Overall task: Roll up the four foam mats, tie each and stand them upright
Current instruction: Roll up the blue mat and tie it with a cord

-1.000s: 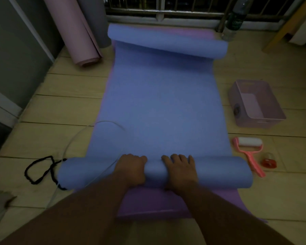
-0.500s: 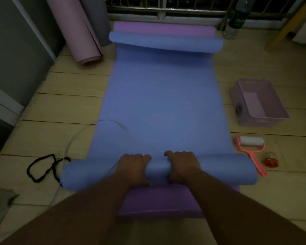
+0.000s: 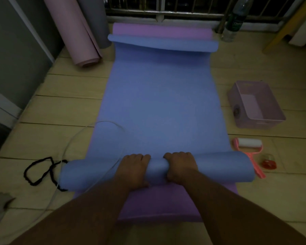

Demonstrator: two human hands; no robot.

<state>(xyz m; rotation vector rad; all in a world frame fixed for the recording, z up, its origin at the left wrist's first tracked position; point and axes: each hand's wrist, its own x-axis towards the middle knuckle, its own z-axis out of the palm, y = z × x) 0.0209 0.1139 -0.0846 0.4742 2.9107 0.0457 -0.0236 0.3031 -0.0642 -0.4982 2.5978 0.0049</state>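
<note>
A black cord [image 3: 37, 171] lay near left, touching the rolled near end of the blue mat [image 3: 159, 103]. I saw my left hand [image 3: 133, 168] and right hand [image 3: 180, 165] side by side at mid-roll, fingers curled over it, gripping. The mat lay on a purple mat [image 3: 166, 200]. A bin [image 3: 254, 105] sat right.

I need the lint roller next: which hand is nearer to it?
Right. The right hand grips the blue mat roll left of the lint roller; the left hand grips it farther left.
</note>
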